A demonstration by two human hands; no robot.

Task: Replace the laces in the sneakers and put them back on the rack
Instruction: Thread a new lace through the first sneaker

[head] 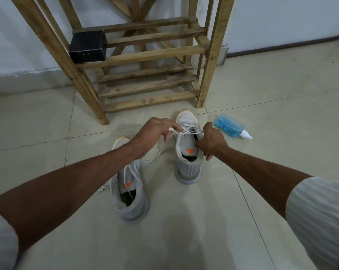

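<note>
Two pale grey sneakers stand on the tiled floor, toes toward the wooden rack (145, 53). The right sneaker (187, 168) has an orange tag on its tongue. My right hand (210, 140) grips its side at the collar and tongue. My left hand (155, 133) pinches a white lace (177, 130) that runs across to the eyelets of that shoe. The left sneaker (130, 199) sits nearer me, partly under my left forearm, with loose white laces trailing over its opening and onto the floor.
A black box (87, 46) sits on the left end of a rack shelf. A blue spray bottle (231, 126) lies on the floor to the right of the right sneaker. A white wall stands behind the rack.
</note>
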